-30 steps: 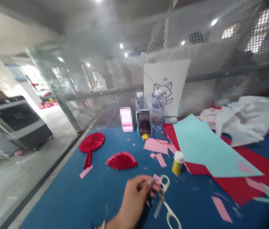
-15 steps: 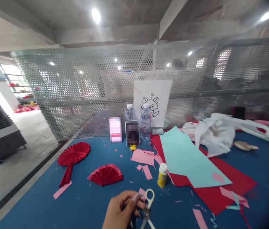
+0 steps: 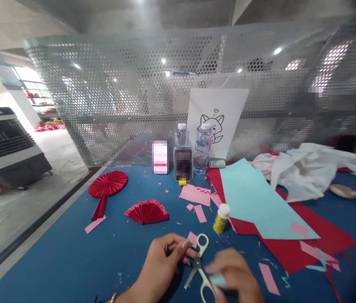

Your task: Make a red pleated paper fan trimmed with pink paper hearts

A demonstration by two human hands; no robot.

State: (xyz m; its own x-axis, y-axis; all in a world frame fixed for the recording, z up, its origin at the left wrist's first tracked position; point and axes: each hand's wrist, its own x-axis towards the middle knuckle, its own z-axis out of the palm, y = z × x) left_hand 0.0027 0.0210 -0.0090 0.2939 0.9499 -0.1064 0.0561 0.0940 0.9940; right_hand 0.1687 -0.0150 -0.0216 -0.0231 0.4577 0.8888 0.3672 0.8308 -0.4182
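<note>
Compared with the frame 0.5 s earlier, a 2nd hand is now present: the right hand (image 3: 233,273) is brought in from the near edge of the blue worktop (image 3: 70,269) and is placed at the lower handle loop of the white-handled metal scissors (image 3: 200,263). It is motion-blurred, so whether its fingers are closed on the loop cannot be told. The left hand (image 3: 162,265) is kept at the upper loop, fingers curled and pinching beside the pivot.

The scissors are thus handled by both hands rather than 1. They lie near the middle of the near edge, blades partly spread, 1 loop pointing away. A small pink paper scrap (image 3: 192,238) is touching the upper loop. A small yellow glue bottle with a white cap (image 3: 221,218) stands just beyond.
</note>
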